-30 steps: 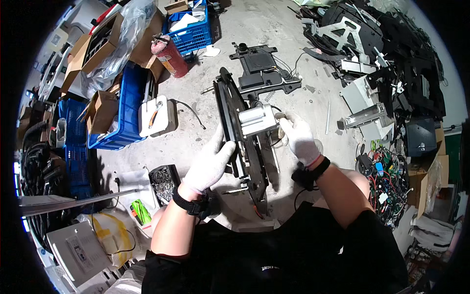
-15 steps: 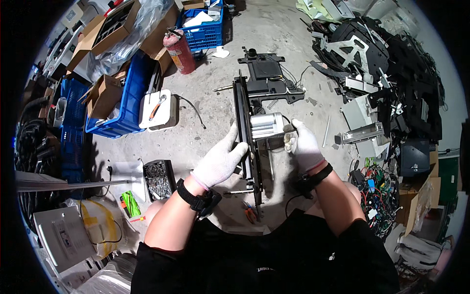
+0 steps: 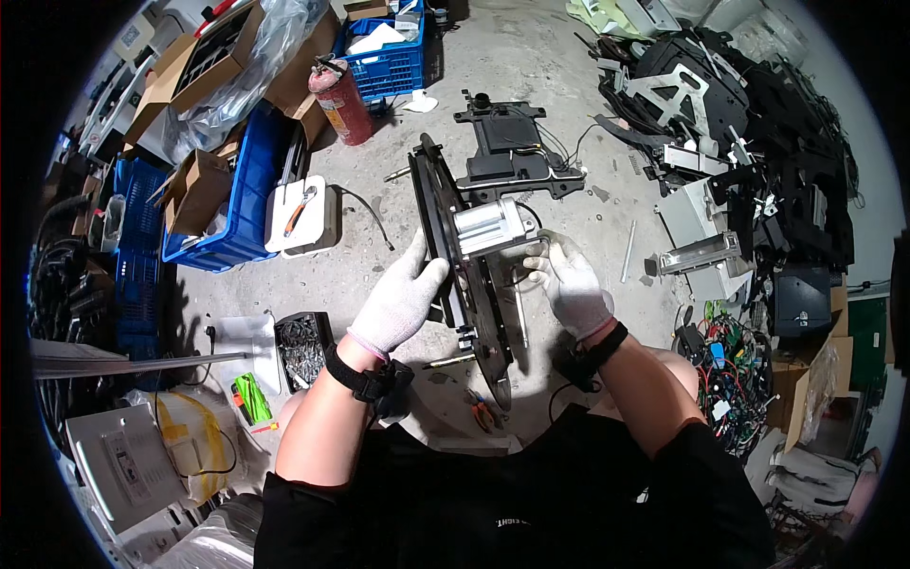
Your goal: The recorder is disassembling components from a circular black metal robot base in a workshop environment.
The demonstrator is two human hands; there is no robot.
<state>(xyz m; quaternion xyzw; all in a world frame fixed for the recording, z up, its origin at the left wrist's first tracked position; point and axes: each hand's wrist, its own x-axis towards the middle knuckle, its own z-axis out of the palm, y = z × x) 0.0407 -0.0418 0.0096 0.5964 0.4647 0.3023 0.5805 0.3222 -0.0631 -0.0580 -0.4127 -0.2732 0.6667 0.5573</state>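
Observation:
My gloved left hand (image 3: 396, 299) is closed on the left side of a long black frame assembly (image 3: 438, 223), which stands on edge, tilted. A silver cylindrical motor (image 3: 493, 228) with a thin black cable sticks out from its right side. My gloved right hand (image 3: 572, 289) is just below and right of the motor, fingers curled in by the cable; what they pinch, if anything, is hidden. Beyond the frame a flat black housing (image 3: 512, 142) with wires lies on the floor. Pliers with orange handles (image 3: 482, 412) lie near me.
At left stand blue crates (image 3: 223, 223), a red fire extinguisher (image 3: 343, 106) and a white box (image 3: 299, 228) bearing an orange-handled tool. A tray of screws (image 3: 303, 346) sits nearer. At right are tangled wires (image 3: 725, 389) and a heap of black and metal parts (image 3: 701, 104).
The frame assembly has tilted and shifted left with its motor, my left hand moving along with it. My right hand has moved slightly left and down, its fingers turned inward.

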